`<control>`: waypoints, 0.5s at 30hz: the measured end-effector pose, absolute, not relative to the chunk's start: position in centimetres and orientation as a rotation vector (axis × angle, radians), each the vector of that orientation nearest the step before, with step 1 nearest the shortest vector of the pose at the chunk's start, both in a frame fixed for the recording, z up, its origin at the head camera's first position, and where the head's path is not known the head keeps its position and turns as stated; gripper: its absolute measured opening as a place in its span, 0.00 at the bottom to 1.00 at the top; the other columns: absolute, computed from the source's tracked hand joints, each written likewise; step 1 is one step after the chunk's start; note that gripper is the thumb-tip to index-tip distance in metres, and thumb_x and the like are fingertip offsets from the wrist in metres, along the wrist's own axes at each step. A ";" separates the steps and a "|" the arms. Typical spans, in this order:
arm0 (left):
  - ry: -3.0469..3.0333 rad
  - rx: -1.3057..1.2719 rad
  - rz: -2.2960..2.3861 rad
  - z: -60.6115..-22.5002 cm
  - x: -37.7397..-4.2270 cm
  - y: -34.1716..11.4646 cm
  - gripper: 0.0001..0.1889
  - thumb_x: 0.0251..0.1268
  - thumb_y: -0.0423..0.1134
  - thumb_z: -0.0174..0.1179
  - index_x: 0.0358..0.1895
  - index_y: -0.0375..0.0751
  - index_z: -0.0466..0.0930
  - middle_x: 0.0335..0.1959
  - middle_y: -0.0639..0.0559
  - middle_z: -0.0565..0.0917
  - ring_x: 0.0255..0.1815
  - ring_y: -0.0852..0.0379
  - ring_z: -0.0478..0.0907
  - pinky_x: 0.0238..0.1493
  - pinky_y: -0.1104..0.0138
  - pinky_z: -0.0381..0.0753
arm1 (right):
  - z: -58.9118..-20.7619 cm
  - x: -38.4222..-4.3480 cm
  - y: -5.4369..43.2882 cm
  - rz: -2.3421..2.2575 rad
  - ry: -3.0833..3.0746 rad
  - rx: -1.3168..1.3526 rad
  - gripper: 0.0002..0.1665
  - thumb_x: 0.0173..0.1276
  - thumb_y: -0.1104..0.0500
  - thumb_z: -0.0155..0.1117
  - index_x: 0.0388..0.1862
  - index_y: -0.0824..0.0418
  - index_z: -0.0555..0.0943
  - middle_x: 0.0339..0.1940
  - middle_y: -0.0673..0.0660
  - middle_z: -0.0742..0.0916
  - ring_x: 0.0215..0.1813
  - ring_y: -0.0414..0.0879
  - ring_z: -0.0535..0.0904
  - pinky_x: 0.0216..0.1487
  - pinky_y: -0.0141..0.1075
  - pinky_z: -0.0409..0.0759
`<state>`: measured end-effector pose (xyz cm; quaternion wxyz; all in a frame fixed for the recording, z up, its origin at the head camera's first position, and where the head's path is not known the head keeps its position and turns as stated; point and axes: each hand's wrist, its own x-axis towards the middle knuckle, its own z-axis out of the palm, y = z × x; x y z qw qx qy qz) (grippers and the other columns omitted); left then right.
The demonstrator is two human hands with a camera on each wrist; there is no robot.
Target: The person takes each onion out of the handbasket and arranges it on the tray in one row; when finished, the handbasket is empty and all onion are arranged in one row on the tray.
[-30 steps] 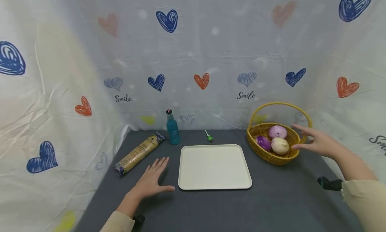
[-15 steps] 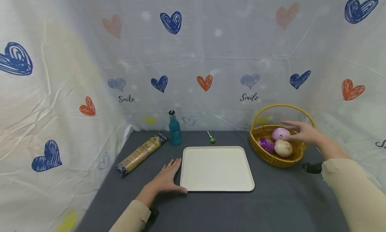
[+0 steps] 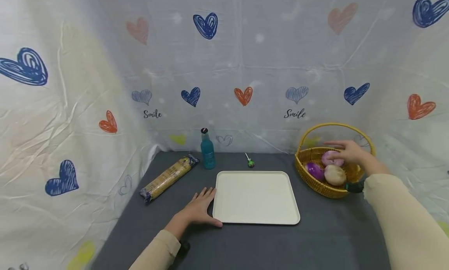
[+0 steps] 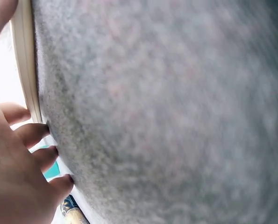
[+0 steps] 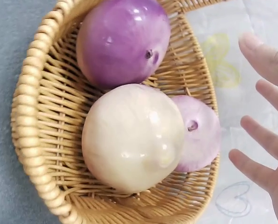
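A yellow wicker basket (image 3: 317,184) (image 5: 36,140) at the right holds three onions: a dark purple one (image 3: 313,170) (image 5: 122,39), a cream one (image 3: 334,175) (image 5: 131,137) and a pale purple one (image 3: 329,158) (image 5: 199,135). My right hand (image 3: 345,151) (image 5: 265,126) hovers open over the basket, fingers spread just above the pale purple onion. My left hand (image 3: 200,209) (image 4: 22,158) lies flat on the grey table, fingertips at the left edge of the cream tray (image 3: 256,196) (image 4: 24,70).
A blue bottle (image 3: 207,149) stands at the back. A long packet of noodles (image 3: 168,177) lies at the left. A small green lollipop (image 3: 250,161) lies behind the tray. Heart-printed cloth walls close in the table on three sides.
My right hand moved left from beside the basket to above its onions. My left hand slid right until it reached the tray's edge.
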<state>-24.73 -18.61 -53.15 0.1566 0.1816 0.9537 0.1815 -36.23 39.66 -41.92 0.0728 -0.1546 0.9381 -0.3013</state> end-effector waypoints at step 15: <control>2.709 0.528 0.540 -53.6 -24.7 -19.2 0.70 0.42 0.79 0.67 0.83 0.47 0.42 0.84 0.43 0.47 0.84 0.39 0.40 0.78 0.36 0.40 | -44.3 -38.1 40.4 -0.979 2.742 -0.328 0.36 0.73 0.55 0.65 0.75 0.68 0.67 0.70 0.82 0.68 0.69 0.81 0.63 0.60 0.66 0.75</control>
